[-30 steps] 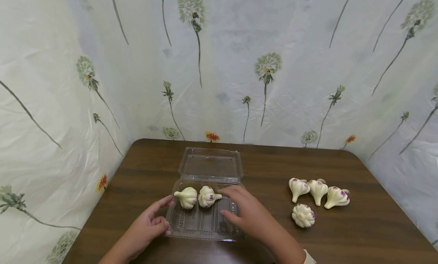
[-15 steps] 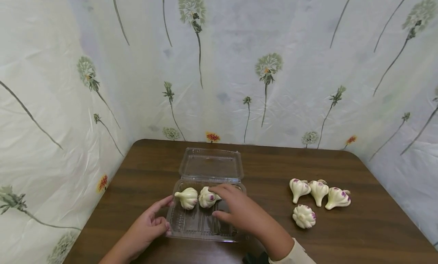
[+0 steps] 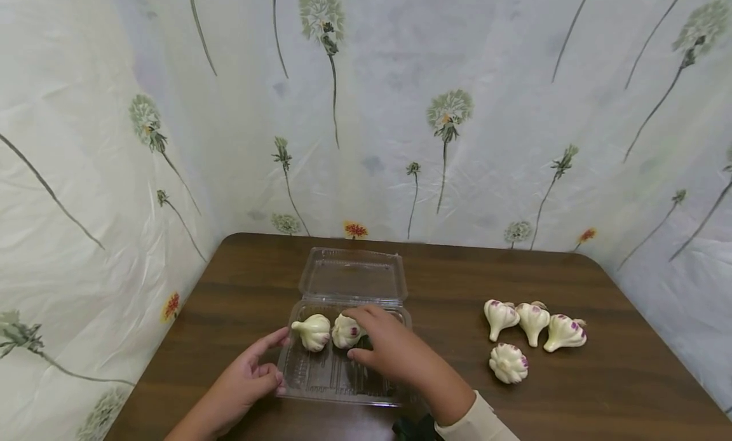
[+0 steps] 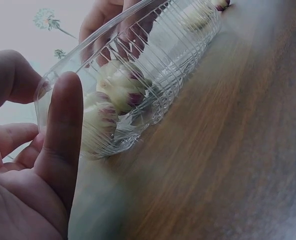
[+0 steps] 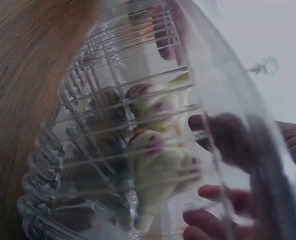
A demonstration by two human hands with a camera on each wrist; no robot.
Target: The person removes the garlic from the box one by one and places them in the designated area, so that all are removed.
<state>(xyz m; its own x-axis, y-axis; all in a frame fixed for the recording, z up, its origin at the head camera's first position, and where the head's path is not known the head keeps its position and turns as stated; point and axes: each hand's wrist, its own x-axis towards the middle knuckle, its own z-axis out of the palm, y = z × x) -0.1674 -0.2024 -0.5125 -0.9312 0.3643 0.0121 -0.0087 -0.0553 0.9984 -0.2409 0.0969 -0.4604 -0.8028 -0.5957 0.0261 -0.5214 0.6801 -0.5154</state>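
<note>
A clear plastic clamshell container (image 3: 326, 377) lies with its lid raised back on the table. Two white garlic bulbs with purple marks sit in its base: the left bulb (image 3: 313, 332) has its stem pointing left, and the right bulb (image 3: 345, 332) is partly covered by my right hand (image 3: 394, 349). That hand reaches over the base, its fingers bent loosely at the top of the right bulb and its thumb just below it. At the container's left edge my left hand (image 3: 243, 377) pinches the rim; the left wrist view shows thumb (image 4: 63, 115) and fingers on either side.
On the table (image 3: 452, 276) to the right lie several more garlic bulbs: a row of three with a middle bulb (image 3: 532, 321), and a single bulb (image 3: 508, 363) nearer me. A flower-patterned curtain (image 3: 377, 110) hangs behind. A dark object (image 3: 413, 428) shows at the front edge.
My right hand has moved left over the container, from beside the right bulb's stem to over the bulb. The left hand, the container and the bulbs have kept their places.
</note>
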